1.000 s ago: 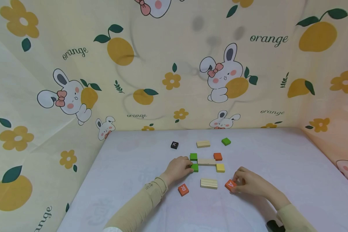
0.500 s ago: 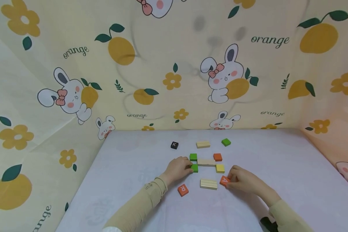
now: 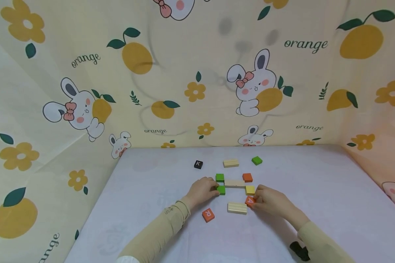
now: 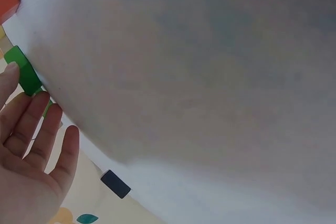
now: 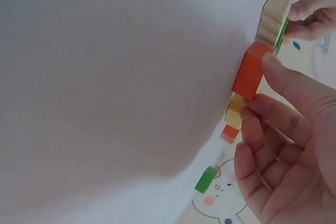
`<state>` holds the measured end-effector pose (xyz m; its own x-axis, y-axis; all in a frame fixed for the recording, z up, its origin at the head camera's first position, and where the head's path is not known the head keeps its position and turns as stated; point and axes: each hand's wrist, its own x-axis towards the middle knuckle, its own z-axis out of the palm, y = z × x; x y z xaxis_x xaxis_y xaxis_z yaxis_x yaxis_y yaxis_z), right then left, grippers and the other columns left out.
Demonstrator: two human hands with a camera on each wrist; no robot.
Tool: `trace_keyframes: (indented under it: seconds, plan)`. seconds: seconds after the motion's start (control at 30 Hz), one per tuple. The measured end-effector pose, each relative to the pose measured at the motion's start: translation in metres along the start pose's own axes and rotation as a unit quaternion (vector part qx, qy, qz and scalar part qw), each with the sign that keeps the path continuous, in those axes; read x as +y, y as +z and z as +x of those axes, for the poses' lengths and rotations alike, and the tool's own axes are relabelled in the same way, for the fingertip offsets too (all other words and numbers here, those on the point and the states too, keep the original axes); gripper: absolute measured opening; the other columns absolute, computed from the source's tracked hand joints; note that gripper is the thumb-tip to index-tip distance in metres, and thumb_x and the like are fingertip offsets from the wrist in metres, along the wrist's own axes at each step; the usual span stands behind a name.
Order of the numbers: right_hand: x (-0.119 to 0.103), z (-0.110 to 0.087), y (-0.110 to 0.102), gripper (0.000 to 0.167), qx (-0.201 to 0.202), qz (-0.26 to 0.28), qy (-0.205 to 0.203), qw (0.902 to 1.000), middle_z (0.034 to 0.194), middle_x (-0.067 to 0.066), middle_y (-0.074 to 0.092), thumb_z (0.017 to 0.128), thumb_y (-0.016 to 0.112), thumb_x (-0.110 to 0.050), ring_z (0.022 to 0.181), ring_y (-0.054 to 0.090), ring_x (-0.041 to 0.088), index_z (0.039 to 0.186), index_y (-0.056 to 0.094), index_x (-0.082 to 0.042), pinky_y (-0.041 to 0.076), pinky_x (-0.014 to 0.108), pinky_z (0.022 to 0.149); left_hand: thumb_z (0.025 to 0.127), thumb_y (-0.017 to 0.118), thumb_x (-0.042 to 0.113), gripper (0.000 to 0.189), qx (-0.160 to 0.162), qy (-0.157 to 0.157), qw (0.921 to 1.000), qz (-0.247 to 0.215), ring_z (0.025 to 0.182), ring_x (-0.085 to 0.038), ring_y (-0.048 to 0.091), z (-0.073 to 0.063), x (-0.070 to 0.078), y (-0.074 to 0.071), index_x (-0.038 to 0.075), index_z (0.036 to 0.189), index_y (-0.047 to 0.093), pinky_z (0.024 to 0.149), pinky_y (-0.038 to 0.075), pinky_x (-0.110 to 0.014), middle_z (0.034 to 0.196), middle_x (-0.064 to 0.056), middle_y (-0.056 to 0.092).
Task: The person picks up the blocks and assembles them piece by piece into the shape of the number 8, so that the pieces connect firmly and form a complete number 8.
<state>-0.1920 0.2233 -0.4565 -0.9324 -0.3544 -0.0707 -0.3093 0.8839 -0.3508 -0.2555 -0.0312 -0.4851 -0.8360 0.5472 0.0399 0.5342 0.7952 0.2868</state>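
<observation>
My left hand (image 3: 202, 191) pinches the near green block (image 3: 221, 190) between thumb and index finger; the left wrist view shows the other fingers extended past this green block (image 4: 23, 72). My right hand (image 3: 272, 200) grips an orange-red block marked A (image 3: 249, 201) at its right side, the thumb on one end of the orange-red block (image 5: 251, 72) in the right wrist view. That block lies just in front of the yellow block (image 3: 250, 190) and close to the right end of a ridged wooden block (image 3: 237, 208). A flat wooden strip (image 3: 234, 183) lies between the green and yellow blocks.
Behind lie a second green block (image 3: 219, 178) and an orange block (image 3: 247, 177). Farther back are a black K block (image 3: 198, 164), another wooden block (image 3: 230, 163) and a green block (image 3: 257, 160). An orange R block (image 3: 208, 215) lies near the left forearm. Patterned cloth walls (image 3: 197, 73) surround the table.
My right hand has slid the A block leftward and slightly away from me, from the right of the ridged wooden block to beside its right end. The left hand stays in place.
</observation>
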Motion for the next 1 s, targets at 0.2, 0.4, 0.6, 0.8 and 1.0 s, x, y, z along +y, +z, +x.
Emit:
trace_keyframes:
  seconds: [0.2,0.4,0.6,0.8,1.0]
  plan:
    - [-0.0021,0.0021,0.0025,0.01,0.012,-0.01,-0.005,0.9999,0.079,-0.006,0.053,0.076,0.074,-0.022,0.066,0.044,0.006,0.071,0.067,-0.016,0.039,0.021,0.058,0.084,0.066,0.036,0.033,-0.003,0.005,1.0,0.004,0.087,-0.006,0.06,0.0009,-0.0006,0.0027,0.016,0.11,0.068,0.075,0.048,-0.02,0.101,0.004,0.069]
    - [-0.0039,0.0039,0.0044,0.01,0.011,-0.016,0.001,0.9998,0.08,-0.005,0.055,0.075,0.075,-0.022,0.067,0.045,0.006,0.072,0.068,-0.015,0.04,0.022,0.059,0.085,0.065,0.037,0.034,-0.009,0.002,1.0,-0.003,0.089,-0.007,0.06,0.0011,-0.0031,0.0045,0.017,0.113,0.067,0.078,0.049,-0.021,0.104,0.004,0.068]
    - [-0.0048,0.005,0.0074,0.011,0.014,-0.015,0.007,0.9998,0.081,-0.005,0.055,0.075,0.075,-0.022,0.068,0.044,0.007,0.072,0.069,-0.013,0.039,0.023,0.059,0.085,0.065,0.038,0.035,-0.012,0.003,0.9998,-0.016,0.09,-0.006,0.06,0.0004,-0.0066,0.0052,0.017,0.113,0.067,0.079,0.048,-0.021,0.103,0.004,0.068]
    - [-0.0067,0.0056,0.0061,0.013,0.016,-0.008,0.017,0.9997,0.083,-0.004,0.058,0.075,0.076,-0.023,0.07,0.046,0.007,0.076,0.072,-0.011,0.041,0.025,0.062,0.084,0.066,0.038,0.036,-0.009,0.002,0.9997,-0.024,0.083,-0.004,0.057,0.0005,-0.0078,0.0043,0.014,0.111,0.067,0.074,0.047,-0.019,0.098,0.005,0.068]
    - [-0.0074,0.0052,0.0045,0.015,0.014,0.004,0.024,0.9996,0.082,-0.004,0.057,0.075,0.075,-0.025,0.07,0.046,0.009,0.076,0.072,-0.01,0.042,0.027,0.062,0.084,0.066,0.039,0.038,-0.007,0.006,0.9998,-0.02,0.077,-0.002,0.053,0.0015,-0.0079,0.0042,0.013,0.112,0.066,0.07,0.046,-0.017,0.095,0.005,0.067]
